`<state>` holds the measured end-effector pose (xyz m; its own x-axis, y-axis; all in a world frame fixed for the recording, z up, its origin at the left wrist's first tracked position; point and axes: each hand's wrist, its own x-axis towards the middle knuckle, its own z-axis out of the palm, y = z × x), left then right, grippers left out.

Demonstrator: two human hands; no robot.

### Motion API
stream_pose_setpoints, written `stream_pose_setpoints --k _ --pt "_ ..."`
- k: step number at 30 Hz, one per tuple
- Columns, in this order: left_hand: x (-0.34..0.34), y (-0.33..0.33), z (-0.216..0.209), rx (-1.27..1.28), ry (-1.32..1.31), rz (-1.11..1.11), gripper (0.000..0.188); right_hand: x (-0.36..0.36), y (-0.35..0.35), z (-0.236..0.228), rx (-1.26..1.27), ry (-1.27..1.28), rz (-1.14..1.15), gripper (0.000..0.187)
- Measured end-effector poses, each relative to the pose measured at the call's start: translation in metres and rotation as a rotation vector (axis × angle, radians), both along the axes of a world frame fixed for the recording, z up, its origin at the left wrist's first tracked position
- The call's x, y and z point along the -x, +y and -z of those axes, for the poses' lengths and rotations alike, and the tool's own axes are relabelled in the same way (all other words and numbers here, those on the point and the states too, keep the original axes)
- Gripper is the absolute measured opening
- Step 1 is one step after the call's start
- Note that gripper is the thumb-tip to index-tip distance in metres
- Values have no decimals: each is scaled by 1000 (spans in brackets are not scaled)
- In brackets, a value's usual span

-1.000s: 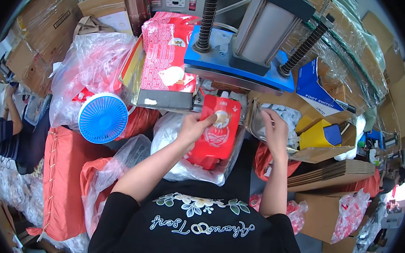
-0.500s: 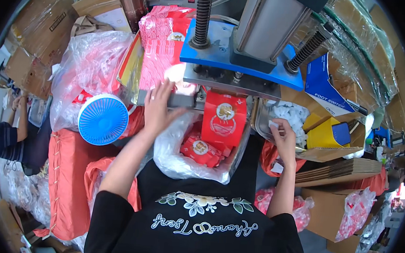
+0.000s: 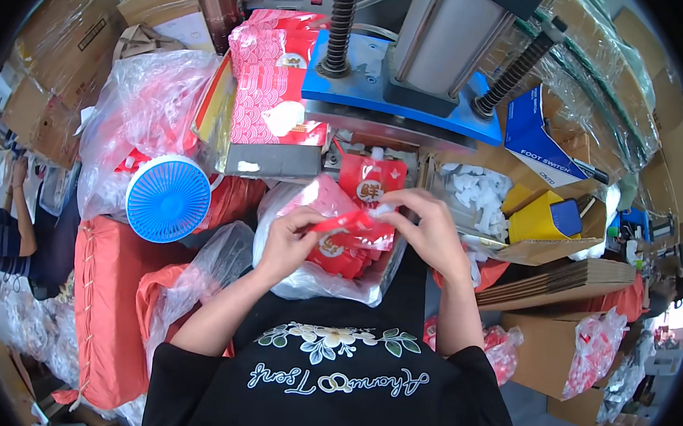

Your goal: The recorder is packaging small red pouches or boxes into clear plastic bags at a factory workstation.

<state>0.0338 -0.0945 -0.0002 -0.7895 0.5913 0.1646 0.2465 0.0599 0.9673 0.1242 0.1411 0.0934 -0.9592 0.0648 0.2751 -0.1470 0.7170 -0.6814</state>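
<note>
My left hand (image 3: 288, 242) pinches the edge of a red and pink plastic pouch (image 3: 339, 224) in front of the press. My right hand (image 3: 431, 229) holds a small white plastic piece (image 3: 381, 211) at that pouch's edge; whether it sits inside the opening I cannot tell. Just beyond, another red pouch (image 3: 369, 174) hangs from the front of the press (image 3: 368, 60), a white spout-like piece at its top. Below my hands is a bin lined with clear plastic (image 3: 328, 288), with several red pouches in it. Left of the press lies a stack of pink-red pouches (image 3: 266, 101).
A tub of small white pieces (image 3: 474, 192) stands at the right, beside a yellow container (image 3: 533, 218) and a blue box (image 3: 549, 136). A blue fan (image 3: 168, 199) is at the left. Farther left, another person (image 3: 0, 229) works. Folded cardboard (image 3: 562, 284) lies at the right.
My left hand has come from the pouch stack toward the middle with a pouch. My right hand has brought a white piece over from the tub, and both hands now meet.
</note>
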Motion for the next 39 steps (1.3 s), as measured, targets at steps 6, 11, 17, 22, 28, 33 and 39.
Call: stream_pose_setpoints --k 6,11,17,22,28,33,39 --pt "-9 14 12 64 -263 80 19 6 5 23 275 -171 -14 30" --pt "11 57 7 -151 -575 -54 30 5 45 23 24 9 405 37" --pt "24 87 -19 -276 -879 -137 26 -21 112 54 -559 -111 671 31" --pt "64 73 4 -119 -483 -90 27 -8 97 77 -400 -96 592 21" --pt "106 11 16 587 774 -393 78 -3 107 76 -321 312 520 12" --pt "73 -17 3 335 601 -421 18 -14 97 68 363 159 550 9" --pt "27 0 -21 5 26 -159 12 -6 32 15 305 86 309 21"
